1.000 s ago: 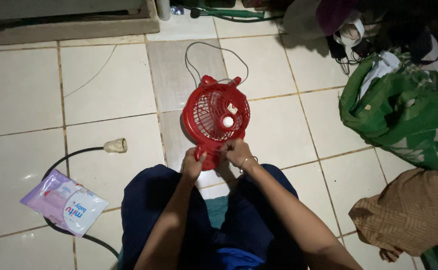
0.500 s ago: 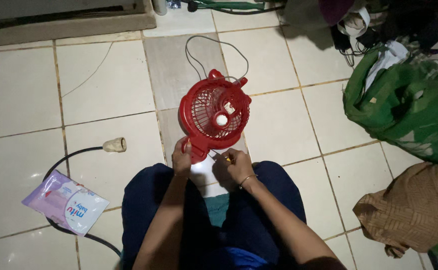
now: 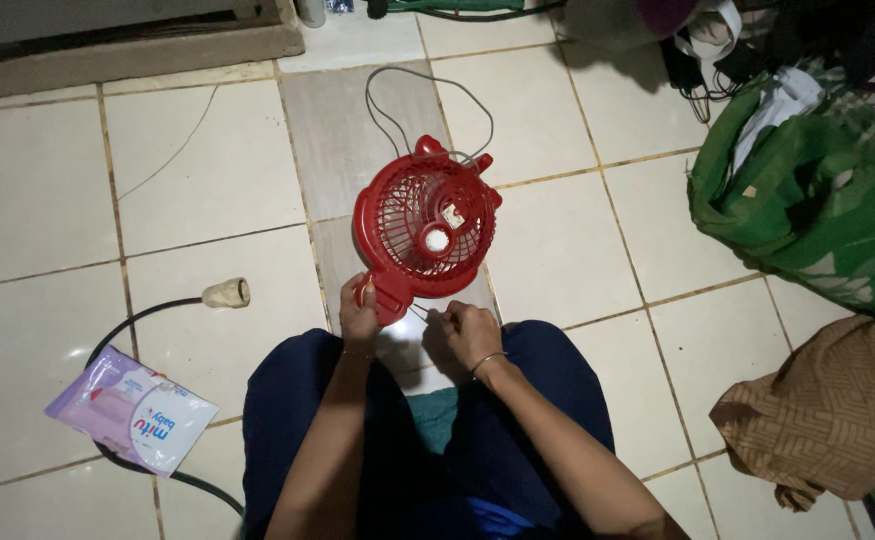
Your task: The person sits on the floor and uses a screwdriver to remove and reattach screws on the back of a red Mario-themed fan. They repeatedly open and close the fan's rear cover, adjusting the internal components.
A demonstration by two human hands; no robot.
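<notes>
A small red fan (image 3: 425, 232) with a round grille lies on the tiled floor in front of my knees, its thin grey cord (image 3: 427, 100) looping away behind it. My left hand (image 3: 359, 315) grips the fan's lower left edge near its base. My right hand (image 3: 465, 332) sits just below the fan with fingers pinched on a thin wire (image 3: 419, 313) or small tool at the fan's base; what it is I cannot make out. A bracelet circles my right wrist.
A purple and white wipes packet (image 3: 132, 410) lies at the left over a black cable (image 3: 137, 330) ending in a beige socket (image 3: 227, 293). Green cloth (image 3: 817, 190) and brown patterned cloth (image 3: 837, 415) are piled at the right. A low ledge (image 3: 127, 45) runs along the top left.
The view has shifted slightly. My right hand has dropped from the fan's lower rim to just below its base, pinching something thin. My left hand keeps its hold.
</notes>
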